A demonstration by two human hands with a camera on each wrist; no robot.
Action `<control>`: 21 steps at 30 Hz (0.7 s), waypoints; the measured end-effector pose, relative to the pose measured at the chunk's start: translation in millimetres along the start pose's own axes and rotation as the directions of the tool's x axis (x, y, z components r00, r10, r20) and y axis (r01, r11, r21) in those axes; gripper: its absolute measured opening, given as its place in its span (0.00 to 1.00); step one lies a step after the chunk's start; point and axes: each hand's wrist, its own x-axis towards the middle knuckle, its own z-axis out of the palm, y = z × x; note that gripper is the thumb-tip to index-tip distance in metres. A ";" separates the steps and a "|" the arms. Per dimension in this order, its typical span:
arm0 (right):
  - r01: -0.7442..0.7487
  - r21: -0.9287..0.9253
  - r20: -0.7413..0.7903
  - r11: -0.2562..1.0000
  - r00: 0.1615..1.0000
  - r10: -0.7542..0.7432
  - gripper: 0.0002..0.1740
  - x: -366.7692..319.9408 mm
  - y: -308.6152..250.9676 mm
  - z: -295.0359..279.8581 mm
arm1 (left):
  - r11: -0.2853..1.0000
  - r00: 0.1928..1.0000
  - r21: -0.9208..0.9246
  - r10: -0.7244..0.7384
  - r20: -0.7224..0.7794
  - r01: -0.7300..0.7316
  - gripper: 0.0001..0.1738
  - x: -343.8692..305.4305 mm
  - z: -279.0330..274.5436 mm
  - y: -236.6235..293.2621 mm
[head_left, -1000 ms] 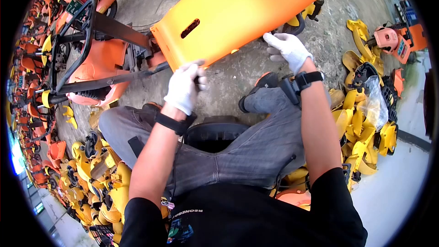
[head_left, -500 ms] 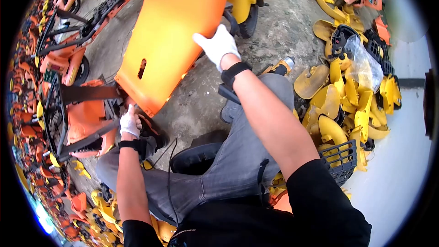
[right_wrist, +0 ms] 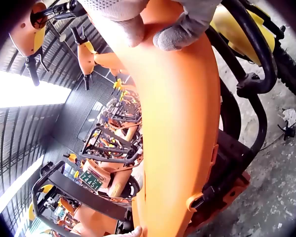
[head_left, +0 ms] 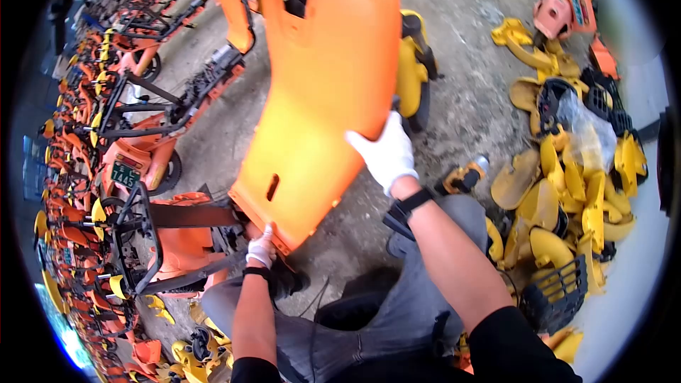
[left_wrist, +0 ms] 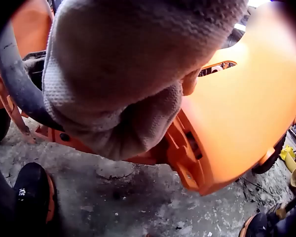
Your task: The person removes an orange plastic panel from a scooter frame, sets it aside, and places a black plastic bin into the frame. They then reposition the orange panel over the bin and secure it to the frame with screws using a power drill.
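Note:
A large orange scooter body panel (head_left: 319, 99), curved and with a short slot near its close end, stretches away in the head view. Both hands wear white knit gloves. My left hand (head_left: 261, 248) grips the panel's near end, its thumb up over the edge. In the left wrist view the glove (left_wrist: 113, 79) hides most of that grip, beside the panel's clipped end (left_wrist: 187, 148). Farther along, my right hand (head_left: 389, 154) holds the right side edge, thumb lying on top. Gloved fingertips (right_wrist: 175, 38) press on the orange surface in the right wrist view.
A black-framed orange scooter (head_left: 181, 241) stands close at left, with rows of others behind. Yellow plastic parts (head_left: 567, 191) and a black basket (head_left: 557, 294) are heaped at right. A yellow power tool (head_left: 462, 176) lies on the concrete by the right knee.
One second ago both hands were near the panel's close edge, loosely curled. Since then the left has taken hold of the near end and the right the side edge. The head view has shifted.

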 end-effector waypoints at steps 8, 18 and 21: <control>-0.030 0.342 0.108 0.939 0.994 -0.008 0.29 -7.3 1.8 1.3 | 0.995 0.997 0.056 0.077 -0.001 -0.077 0.23 15.1 -2.0 -16.3; 0.003 0.513 0.229 0.859 0.963 -0.140 0.23 -34.3 -51.6 -10.9 | 0.989 0.990 -0.055 0.137 0.027 -0.136 0.23 5.7 11.8 -14.1; 0.051 0.496 0.190 0.867 0.968 -0.166 0.19 -32.0 -74.5 -16.2 | 0.981 0.980 -0.023 0.194 0.046 -0.193 0.23 5.5 15.0 -4.6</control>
